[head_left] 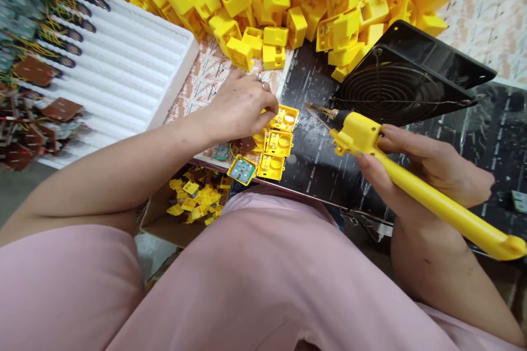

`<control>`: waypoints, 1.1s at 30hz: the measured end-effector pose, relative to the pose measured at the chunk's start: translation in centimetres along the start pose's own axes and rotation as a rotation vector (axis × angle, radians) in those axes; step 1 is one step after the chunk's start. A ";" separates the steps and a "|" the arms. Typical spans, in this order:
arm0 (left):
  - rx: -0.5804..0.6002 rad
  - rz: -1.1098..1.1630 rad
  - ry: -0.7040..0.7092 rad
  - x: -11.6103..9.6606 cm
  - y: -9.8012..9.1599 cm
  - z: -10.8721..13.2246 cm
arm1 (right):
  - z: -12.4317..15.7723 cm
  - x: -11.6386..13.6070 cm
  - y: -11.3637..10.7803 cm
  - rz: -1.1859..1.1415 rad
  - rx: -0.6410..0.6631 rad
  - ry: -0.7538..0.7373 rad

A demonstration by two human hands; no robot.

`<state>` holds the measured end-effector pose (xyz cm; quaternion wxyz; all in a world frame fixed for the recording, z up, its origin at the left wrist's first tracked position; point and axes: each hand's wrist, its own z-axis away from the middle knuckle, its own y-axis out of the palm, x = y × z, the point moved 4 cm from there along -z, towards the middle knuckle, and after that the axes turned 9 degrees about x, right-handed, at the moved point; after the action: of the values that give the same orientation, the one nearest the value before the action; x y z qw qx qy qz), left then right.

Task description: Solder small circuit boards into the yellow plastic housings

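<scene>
The left hand [241, 107] is positioned over a row of open yellow plastic housings [280, 142] lying at the near edge of a black bench mat [313, 175]. Its fingertips [274, 103] are drawn close together at the uppermost housing; whether they hold a small part cannot be determined. One housing at the row's near end contains a green circuit board [242, 171]. The right hand [428, 167] is closed around a yellow-handled soldering iron [411, 181], its tip pointing toward the mat and clear of the housings. A fume extractor with a spiral grille [389, 88] stands beyond the iron. A large heap of yellow enclosures [284, 0] lies farther out. To the left are a white foam tray [123, 60] and massed wired circuit boards [24, 27]. A cardboard box of yellow parts [156, 225] sits below the mat's edge.
</scene>
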<state>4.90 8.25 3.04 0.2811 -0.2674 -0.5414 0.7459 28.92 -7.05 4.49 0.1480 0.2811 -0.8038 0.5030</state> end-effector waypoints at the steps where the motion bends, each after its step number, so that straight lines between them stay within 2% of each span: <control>1: -0.015 0.016 -0.007 0.2 0.0 0.0 | 0.1 0.3 0.1 0.000 -0.021 -0.036; 5: -0.076 0.059 -0.019 0.5 0.2 -0.4 | -0.2 1.7 0.9 -0.032 -0.050 -0.169; 8: -0.105 0.054 -0.023 0.2 0.4 -0.9 | -0.8 2.4 1.5 -0.027 -0.044 -0.192; 12: -0.081 -0.017 -0.047 -0.3 0.7 -1.2 | -1.2 2.8 2.2 0.050 0.037 -0.171; 15: -0.076 -0.032 -0.031 -0.6 0.7 -1.2 | -1.2 3.2 2.3 0.087 0.025 -0.234; 19: -0.054 -0.031 -0.033 -0.6 0.5 -1.4 | -1.4 3.1 2.8 0.141 0.041 -0.240; 23: -0.011 -0.017 -0.047 -0.9 0.2 -1.5 | -2.0 3.2 3.1 0.110 0.012 -0.345; 28: 0.020 -0.040 -0.056 -1.4 -0.1 -1.6 | -2.7 3.6 3.2 0.090 0.086 -0.440; 33: 0.033 -0.013 -0.051 -1.4 -0.4 -1.4 | -2.9 3.4 2.2 0.114 0.007 -0.411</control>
<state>6.96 8.27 3.17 0.2765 -0.2399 -0.5377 0.7595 24.73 -4.73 5.98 -0.0485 0.3325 -0.8299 0.4455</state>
